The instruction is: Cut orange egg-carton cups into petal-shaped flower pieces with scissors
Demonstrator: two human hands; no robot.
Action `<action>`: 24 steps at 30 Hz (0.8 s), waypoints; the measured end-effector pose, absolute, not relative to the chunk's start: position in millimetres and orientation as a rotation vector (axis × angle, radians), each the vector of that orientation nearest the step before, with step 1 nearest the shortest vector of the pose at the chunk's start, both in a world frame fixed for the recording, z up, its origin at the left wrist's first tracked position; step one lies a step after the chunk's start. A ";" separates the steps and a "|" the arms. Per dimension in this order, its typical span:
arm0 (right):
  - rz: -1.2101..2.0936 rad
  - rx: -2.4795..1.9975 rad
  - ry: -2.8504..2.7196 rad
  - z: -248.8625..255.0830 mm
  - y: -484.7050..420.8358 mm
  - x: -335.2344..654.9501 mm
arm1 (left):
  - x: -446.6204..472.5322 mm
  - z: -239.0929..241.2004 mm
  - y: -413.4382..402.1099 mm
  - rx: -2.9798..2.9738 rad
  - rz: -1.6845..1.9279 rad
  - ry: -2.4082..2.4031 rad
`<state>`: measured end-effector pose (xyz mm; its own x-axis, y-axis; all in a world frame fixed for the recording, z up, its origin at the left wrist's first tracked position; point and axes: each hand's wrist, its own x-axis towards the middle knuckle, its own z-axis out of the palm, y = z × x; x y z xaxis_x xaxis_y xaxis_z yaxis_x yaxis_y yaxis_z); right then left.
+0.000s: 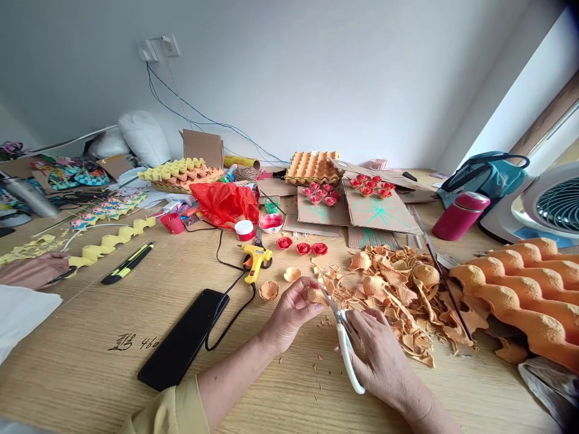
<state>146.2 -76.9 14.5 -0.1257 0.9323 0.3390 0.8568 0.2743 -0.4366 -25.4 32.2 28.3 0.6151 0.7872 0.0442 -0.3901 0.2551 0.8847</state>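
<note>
My left hand (292, 313) pinches a small orange egg-carton cup (315, 295) just above the wooden table (113, 313). My right hand (384, 358) grips white-handled scissors (344, 340), whose blades point up and left and meet the cup. Right of both hands lies a heap of orange carton scraps (398, 289). Two cut carton cups (269, 290) rest just left of the held one. Three red paper roses (302, 247) sit in a row beyond them.
A black phone (185, 337) and a yellow glue gun (256, 260) with its cord lie to the left. An orange egg tray (520, 289) fills the right side. Another person's hand (34, 269) works at far left. Cardboard sheets with roses (377, 208), a red bag (224, 202) and a pink bottle (460, 215) stand farther back.
</note>
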 end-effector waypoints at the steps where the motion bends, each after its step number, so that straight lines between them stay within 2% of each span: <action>1: 0.176 -1.597 -2.004 14.5 -76.8 146.4 | -25.1 28.5 31.7 1.029 0.829 0.452; 24: 0.212 -1.441 -2.024 17.9 -77.9 147.4 | -25.9 33.1 27.8 1.028 0.761 0.368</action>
